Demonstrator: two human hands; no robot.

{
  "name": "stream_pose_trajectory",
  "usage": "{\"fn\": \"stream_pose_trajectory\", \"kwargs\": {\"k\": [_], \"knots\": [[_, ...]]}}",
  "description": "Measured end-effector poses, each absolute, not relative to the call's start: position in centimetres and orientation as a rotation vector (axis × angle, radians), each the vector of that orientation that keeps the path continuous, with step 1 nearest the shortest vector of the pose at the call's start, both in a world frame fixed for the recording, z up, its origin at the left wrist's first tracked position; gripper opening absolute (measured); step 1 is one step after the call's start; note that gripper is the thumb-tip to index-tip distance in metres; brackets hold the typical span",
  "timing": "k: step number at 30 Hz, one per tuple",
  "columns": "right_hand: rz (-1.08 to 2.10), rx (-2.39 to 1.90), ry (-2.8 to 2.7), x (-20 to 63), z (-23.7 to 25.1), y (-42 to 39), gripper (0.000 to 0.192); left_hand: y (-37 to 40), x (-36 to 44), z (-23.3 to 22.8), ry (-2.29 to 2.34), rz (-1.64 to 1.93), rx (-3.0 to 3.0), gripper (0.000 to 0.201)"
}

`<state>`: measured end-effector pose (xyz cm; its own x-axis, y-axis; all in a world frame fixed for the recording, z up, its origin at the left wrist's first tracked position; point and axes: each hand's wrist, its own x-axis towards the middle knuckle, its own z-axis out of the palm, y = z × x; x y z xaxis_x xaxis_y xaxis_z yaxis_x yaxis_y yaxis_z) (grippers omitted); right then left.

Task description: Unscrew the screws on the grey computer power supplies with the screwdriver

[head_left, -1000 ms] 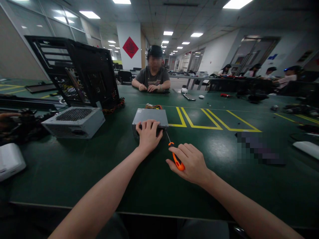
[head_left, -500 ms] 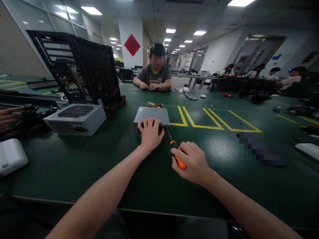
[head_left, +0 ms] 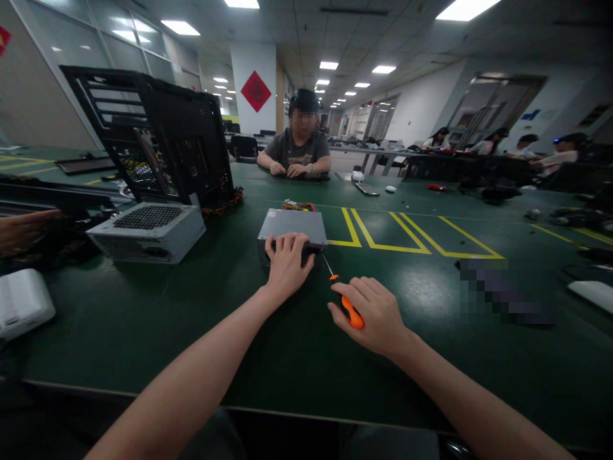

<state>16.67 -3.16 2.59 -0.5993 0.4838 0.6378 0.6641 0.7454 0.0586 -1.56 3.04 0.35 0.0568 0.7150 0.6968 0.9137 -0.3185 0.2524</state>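
While the left hand [head_left: 288, 263] lies spread on a closed box [head_left: 293, 223], the right hand [head_left: 373, 313] grips a screwdriver [head_left: 353, 314].

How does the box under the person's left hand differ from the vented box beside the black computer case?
The near box shows a plain top with a small label, while the vented box shows a perforated grille on top. The left hand is on the near box; no hand touches the vented box. Both are grey and sit on the green table.
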Motion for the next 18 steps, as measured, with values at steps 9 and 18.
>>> {"fn": "stream_pose_trajectory", "kwargs": {"k": [9,18], "knots": [[-0.359,-0.866,-2.274,17.09,2.34,-3.12,0.015,2.63,-2.36,0.06,-1.502,-1.045,-2.205,0.021],[-0.474,-0.867,-2.344,16.59,2.55,-3.49,0.032,2.42,-2.27,0.04,-1.489,-1.027,-2.217,0.026]]}}
